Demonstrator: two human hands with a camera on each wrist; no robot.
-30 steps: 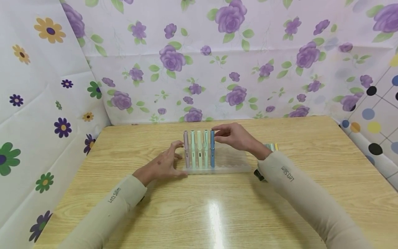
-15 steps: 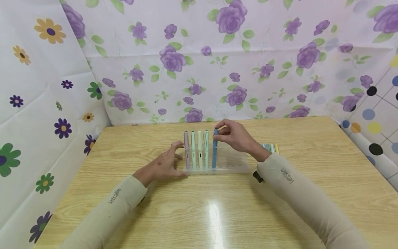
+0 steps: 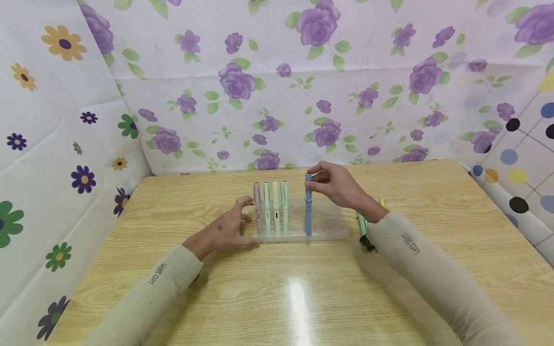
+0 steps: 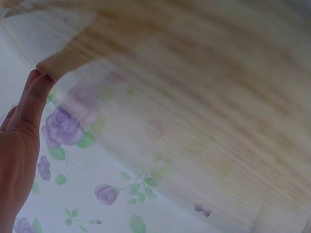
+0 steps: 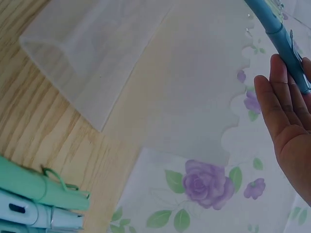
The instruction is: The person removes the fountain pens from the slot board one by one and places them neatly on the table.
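A clear plastic pen rack [image 3: 326,235] stands mid-table. At its left end, a mauve pen [image 3: 258,211], two mint pens [image 3: 267,216] and a cream pen [image 3: 276,216] stand upright in a row. My right hand [image 3: 342,185] pinches a blue pen [image 3: 308,214] near its top, between thumb and fingers. That pen is upright, its lower end at the rack's front base, a gap right of the others. My left hand [image 3: 227,226] rests against the rack's left end, thumb by the base, a fingertip higher up; its extended fingers [image 4: 34,102] show in the left wrist view.
Several loose pens, one green [image 5: 43,187], lie on the wooden table [image 3: 268,293] right of the rack, partly hidden under my right forearm. A flowered cloth [image 3: 242,125] hangs behind the table, with patterned sheets at both sides.
My right hand has carried the blue pen rightward along the rack, away from the mint pen it stood beside. My left hand stays at the rack's left end.
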